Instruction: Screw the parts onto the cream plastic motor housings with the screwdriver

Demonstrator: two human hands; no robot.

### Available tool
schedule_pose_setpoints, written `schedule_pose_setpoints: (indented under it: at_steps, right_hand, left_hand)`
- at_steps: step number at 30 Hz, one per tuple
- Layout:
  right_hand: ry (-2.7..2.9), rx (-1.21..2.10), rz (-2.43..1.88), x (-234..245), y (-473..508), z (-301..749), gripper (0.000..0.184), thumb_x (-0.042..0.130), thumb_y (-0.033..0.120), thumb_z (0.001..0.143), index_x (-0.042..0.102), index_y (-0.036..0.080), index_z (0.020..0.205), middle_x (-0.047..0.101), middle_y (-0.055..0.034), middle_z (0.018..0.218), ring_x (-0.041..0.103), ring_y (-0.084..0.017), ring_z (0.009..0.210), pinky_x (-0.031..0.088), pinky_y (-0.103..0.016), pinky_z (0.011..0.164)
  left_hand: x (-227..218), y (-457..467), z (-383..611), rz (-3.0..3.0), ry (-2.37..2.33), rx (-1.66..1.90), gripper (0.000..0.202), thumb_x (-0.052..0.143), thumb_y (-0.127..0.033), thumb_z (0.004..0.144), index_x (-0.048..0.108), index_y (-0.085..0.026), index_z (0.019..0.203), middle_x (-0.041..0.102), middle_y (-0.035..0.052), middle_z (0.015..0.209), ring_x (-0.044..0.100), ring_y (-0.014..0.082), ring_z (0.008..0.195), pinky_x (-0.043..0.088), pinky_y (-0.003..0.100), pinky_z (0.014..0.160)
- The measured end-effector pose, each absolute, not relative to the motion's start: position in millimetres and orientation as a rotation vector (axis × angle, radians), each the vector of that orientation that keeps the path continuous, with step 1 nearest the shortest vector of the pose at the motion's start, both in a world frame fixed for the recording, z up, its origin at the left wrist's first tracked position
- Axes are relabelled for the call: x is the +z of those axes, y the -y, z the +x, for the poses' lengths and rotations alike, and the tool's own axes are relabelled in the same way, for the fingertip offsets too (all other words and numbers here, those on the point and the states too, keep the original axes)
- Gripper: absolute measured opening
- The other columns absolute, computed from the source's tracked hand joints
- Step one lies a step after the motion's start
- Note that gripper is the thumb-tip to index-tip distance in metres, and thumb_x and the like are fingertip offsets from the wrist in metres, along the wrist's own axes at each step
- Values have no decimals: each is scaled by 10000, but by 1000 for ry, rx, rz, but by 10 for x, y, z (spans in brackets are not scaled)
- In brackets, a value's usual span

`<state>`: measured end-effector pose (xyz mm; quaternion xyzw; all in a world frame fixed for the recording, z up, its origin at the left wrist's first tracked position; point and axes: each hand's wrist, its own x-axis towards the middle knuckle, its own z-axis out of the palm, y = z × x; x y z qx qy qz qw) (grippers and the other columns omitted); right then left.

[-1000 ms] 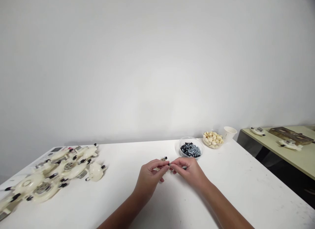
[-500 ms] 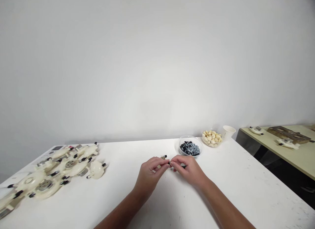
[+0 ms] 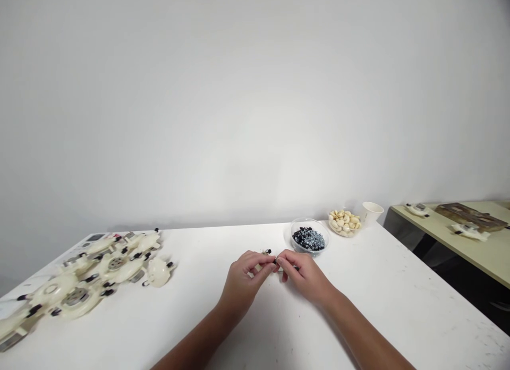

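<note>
Barely anything had moved since the earlier frame, except that the fingertips of both hands had edged slightly toward the far side of the counter. In the head view, the person's left hand [image 3: 241, 282] and right hand [image 3: 305, 278] met above a white counter [image 3: 398, 290], each grip pressed together and pinching from its own side a tiny dark-tipped metal part [image 3: 275, 261], too small to identify. A part that small seemed to call for fingertips rather than a whole-hand hold. Just beyond the left hand lay a small beige piece with a black tip [image 3: 266, 251]. A clear round plastic bowl of black-and-silver fasteners [image 3: 308, 219] stood close beyond the hands, within easy reach, beside a clear dish of cream-coloured lumps [image 3: 342, 236] and a white paper cup [image 3: 371, 213]. Far to the left, round cream plastic housings with black tips [image 3: 51, 290] lay heaped together.
</note>
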<state>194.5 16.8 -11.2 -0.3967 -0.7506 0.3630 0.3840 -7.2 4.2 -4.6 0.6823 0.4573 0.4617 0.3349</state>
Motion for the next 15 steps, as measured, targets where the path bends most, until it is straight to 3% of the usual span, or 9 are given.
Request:
schedule_pose_setpoints:
  at_steps: [5, 15]
  right_hand:
    - [1945, 891, -1013, -80, -138, 1942, 282, 522, 433, 1046, 689, 223, 959, 691, 10, 736, 612, -167, 659, 408, -256, 609]
    - [1946, 1020, -996, -108, -129, 1916, 450, 369, 494, 1099, 681, 224, 919, 763, -13, 843, 660, -161, 657, 466, -267, 653]
  left_hand:
    - [-94, -58, -75, 1779, -1202, 1244, 184, 712, -357, 913, 832, -278, 1027, 762, 71, 962, 664, 216, 882, 496, 287, 712]
    - [-98, -66, -83, 1830, -1184, 1224, 170, 703, -336, 923, 834, -303, 1028, 758, 63, 939, 652, 214, 903, 485, 283, 718]
